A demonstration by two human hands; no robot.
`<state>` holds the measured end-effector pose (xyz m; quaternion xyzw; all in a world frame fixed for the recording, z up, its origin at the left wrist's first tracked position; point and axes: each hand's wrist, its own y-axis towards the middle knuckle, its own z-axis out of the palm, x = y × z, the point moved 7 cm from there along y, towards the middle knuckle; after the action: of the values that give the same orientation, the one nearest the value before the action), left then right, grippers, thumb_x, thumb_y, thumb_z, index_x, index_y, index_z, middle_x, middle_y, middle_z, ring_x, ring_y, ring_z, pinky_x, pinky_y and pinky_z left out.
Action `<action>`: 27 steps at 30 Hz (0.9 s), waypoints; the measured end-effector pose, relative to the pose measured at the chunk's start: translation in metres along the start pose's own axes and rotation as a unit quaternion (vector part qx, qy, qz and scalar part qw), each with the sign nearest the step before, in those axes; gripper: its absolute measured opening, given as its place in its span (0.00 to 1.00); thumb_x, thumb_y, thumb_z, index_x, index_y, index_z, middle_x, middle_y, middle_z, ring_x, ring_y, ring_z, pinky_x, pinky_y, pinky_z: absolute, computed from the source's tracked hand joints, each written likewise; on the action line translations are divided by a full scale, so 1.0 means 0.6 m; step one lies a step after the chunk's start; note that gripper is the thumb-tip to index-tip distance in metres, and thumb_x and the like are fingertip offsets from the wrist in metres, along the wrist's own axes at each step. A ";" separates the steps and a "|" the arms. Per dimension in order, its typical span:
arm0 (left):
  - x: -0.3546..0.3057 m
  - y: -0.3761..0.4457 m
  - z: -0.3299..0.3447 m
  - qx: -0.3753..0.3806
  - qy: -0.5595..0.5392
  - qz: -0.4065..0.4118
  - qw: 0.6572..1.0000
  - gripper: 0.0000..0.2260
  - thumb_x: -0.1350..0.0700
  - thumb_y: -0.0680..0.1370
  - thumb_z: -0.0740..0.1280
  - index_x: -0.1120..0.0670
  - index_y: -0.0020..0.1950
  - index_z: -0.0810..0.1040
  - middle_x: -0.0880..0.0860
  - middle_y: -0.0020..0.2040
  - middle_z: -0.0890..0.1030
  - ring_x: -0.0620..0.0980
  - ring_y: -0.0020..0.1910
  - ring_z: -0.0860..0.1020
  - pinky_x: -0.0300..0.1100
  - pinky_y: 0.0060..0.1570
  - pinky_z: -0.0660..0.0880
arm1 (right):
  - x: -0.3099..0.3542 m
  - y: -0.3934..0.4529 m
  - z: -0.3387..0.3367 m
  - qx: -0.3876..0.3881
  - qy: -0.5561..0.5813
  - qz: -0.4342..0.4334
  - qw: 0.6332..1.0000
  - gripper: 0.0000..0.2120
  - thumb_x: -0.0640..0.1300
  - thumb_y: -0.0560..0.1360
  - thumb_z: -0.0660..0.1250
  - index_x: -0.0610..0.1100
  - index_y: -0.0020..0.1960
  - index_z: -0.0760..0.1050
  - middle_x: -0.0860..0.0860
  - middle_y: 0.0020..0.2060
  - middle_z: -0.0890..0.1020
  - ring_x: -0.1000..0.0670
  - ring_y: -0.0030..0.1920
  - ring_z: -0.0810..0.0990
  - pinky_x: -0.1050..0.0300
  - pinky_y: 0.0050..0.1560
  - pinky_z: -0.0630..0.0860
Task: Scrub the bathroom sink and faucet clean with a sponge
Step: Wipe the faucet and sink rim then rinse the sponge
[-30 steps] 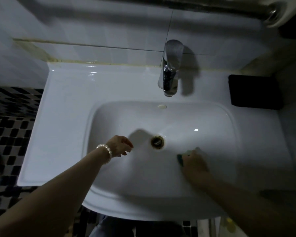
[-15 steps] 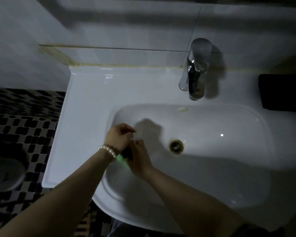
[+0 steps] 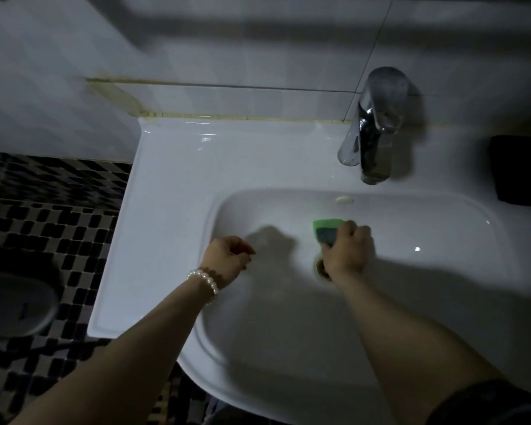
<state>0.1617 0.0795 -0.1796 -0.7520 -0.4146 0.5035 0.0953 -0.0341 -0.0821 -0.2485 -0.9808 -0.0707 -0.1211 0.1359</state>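
The right hand (image 3: 347, 251) curls round a green sponge (image 3: 327, 230), holding it against the bowl of the sink (image 3: 172, 191) just behind the drain (image 3: 321, 266). The left hand (image 3: 227, 260), loosely curled and holding nothing, hovers at the bowl's left edge, a pearl bracelet (image 3: 204, 280) on its wrist. The faucet (image 3: 374, 127) stands behind the drain, a dark object (image 3: 518, 170) to its right.

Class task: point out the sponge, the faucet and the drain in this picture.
sponge (image 3: 328, 229): head view, on its green and grey face.
faucet (image 3: 377, 142): head view, on the chrome spout.
drain (image 3: 320, 267): head view, on its visible metal ring.
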 end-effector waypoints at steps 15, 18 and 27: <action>-0.047 -0.008 -0.090 -0.181 -0.163 0.074 0.967 0.12 0.69 0.70 0.65 0.53 0.34 0.78 0.53 0.29 0.77 0.49 0.28 0.73 0.41 0.32 0.72 | 0.236 -0.100 0.066 0.157 0.278 -0.108 0.941 0.29 0.55 0.73 0.64 0.42 0.68 0.65 0.40 0.60 0.71 0.40 0.58 0.73 0.55 0.55 0.69; -0.050 -0.007 -0.062 -0.137 -0.156 0.068 0.976 0.12 0.70 0.71 0.65 0.54 0.35 0.78 0.52 0.28 0.75 0.43 0.24 0.71 0.36 0.29 0.70 | 0.131 -0.096 0.099 0.192 0.129 -0.065 0.971 0.24 0.47 0.76 0.64 0.44 0.69 0.64 0.38 0.66 0.66 0.37 0.62 0.69 0.50 0.60 0.69; -0.040 -0.006 0.001 -0.081 -0.124 0.057 0.987 0.14 0.71 0.71 0.63 0.53 0.34 0.78 0.51 0.29 0.77 0.45 0.26 0.72 0.35 0.27 0.70 | 0.068 -0.074 0.080 0.121 -0.144 -0.300 0.935 0.19 0.44 0.81 0.54 0.48 0.71 0.61 0.38 0.66 0.64 0.36 0.63 0.66 0.44 0.60 0.67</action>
<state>0.1556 0.0648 -0.1616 -0.7114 -0.4188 0.5624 -0.0475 0.0081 -0.0218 -0.2715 -0.8969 -0.3945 -0.0039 0.1997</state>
